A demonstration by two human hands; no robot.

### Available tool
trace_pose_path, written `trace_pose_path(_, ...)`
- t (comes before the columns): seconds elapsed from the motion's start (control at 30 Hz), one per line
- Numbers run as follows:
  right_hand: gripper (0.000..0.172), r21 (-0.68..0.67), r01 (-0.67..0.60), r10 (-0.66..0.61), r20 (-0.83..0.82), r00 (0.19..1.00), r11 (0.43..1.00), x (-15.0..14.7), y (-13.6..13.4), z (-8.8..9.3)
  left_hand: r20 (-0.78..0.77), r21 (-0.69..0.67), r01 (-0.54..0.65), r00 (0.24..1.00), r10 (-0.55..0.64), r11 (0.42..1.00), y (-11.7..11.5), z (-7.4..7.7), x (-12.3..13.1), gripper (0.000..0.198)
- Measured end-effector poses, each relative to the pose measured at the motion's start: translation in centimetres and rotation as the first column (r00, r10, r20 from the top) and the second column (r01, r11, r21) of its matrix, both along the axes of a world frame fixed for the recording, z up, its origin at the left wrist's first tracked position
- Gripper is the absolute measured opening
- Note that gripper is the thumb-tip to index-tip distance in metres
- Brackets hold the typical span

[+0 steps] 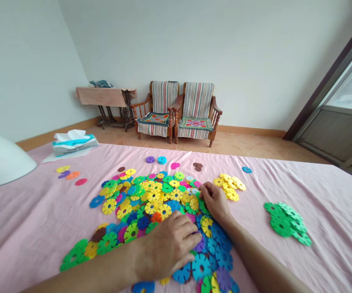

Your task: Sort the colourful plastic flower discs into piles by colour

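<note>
A broad pile of notched plastic flower discs point(154, 196) in many colours spreads over the pink cloth in front of me. My left hand point(171, 240) lies palm down across the near part of the pile, its fingers stretched loosely to the right over purple and blue discs. At the pile's far right edge is my right hand point(214, 200), with thumb and fingers curled together against the discs; whatever they pinch is hidden. Just beyond that hand lies a small heap of yellow discs point(230, 185). Further right rests a heap of green discs point(285, 220).
Single discs lie beyond the pile, including a purple one point(150, 160) and a blue one point(247, 169). A tissue box point(75, 145) and a white rounded object point(1, 160) stand at left. Two wooden armchairs point(195, 106) are past the table's far edge.
</note>
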State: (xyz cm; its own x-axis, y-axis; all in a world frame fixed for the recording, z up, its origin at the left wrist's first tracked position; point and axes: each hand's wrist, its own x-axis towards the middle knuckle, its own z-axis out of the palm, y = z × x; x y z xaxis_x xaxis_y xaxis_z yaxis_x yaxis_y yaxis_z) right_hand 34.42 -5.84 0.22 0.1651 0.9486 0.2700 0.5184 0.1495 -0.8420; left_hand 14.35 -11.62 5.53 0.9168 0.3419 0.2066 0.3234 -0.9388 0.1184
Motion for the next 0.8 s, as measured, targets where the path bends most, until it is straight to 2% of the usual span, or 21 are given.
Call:
trace_pose_path(0.1,0.034,0.002,-0.002,0.002,-0.004,1.000,1.000,0.0,0.1,0.0,-0.008,0.009,-0.010,1.000,0.010,1.000,0.3,-0.6,0.6,0.020)
trace_pose_path(0.17,0.033,0.000,-0.003,0.003,-0.005,1.000,1.000,0.1,0.1,0.0,0.025,-0.008,-0.027,0.999,0.027,1.000,0.6,-0.6,0.6,0.016)
trace_pose_path(0.23,0.033,-0.001,-0.002,0.002,-0.007,1.000,1.000,0.1,0.1,-0.1,0.115,-0.079,-0.063,0.991,0.071,0.995,1.0,-0.3,0.4,0.020)
trace_pose_path(0.33,0.034,-0.009,-0.004,0.004,-0.018,1.000,1.000,0.1,0.1,-0.2,0.285,-0.269,-0.174,0.925,0.251,0.947,2.5,0.6,-0.5,0.021)
trace_pose_path(0.37,0.035,-0.013,-0.007,0.007,-0.024,1.000,1.000,0.1,0.1,-0.3,0.322,-0.340,-0.223,0.885,0.336,0.914,3.3,0.9,-1.0,0.020)
trace_pose_path(0.43,0.035,-0.021,-0.015,0.015,-0.035,0.999,1.000,0.1,0.1,-0.4,0.370,-0.494,-0.321,0.763,0.529,0.808,5.6,1.3,-2.2,0.015)
trace_pose_path(0.47,0.036,-0.022,-0.016,0.015,-0.037,0.999,1.000,0.1,0.1,-0.4,0.375,-0.585,-0.357,0.678,0.632,0.729,6.9,1.4,-2.9,0.013)
trace_pose_path(0.5,0.037,-0.024,-0.017,0.016,-0.033,0.999,1.000,0.1,0.1,-0.5,0.378,-0.683,-0.373,0.555,0.741,0.628,8.4,1.4,-3.8,0.013)
trace_pose_path(0.6,0.039,-0.021,-0.016,0.016,-0.010,1.000,1.000,0.1,0.1,-0.4,0.371,-0.728,-0.447,0.381,0.847,0.520,12.9,1.4,-6.4,0.022)
trace_pose_path(0.7,0.041,-0.018,-0.012,0.013,0.012,1.000,1.000,0.0,0.0,-0.3,0.323,-0.756,-0.528,0.214,0.922,0.387,16.8,1.1,-8.7,0.026)
trace_pose_path(0.8,0.041,-0.022,-0.019,0.019,0.025,0.999,1.000,0.0,0.0,-0.3,0.243,-0.782,-0.568,0.101,0.965,0.256,19.9,0.5,-10.1,0.024)
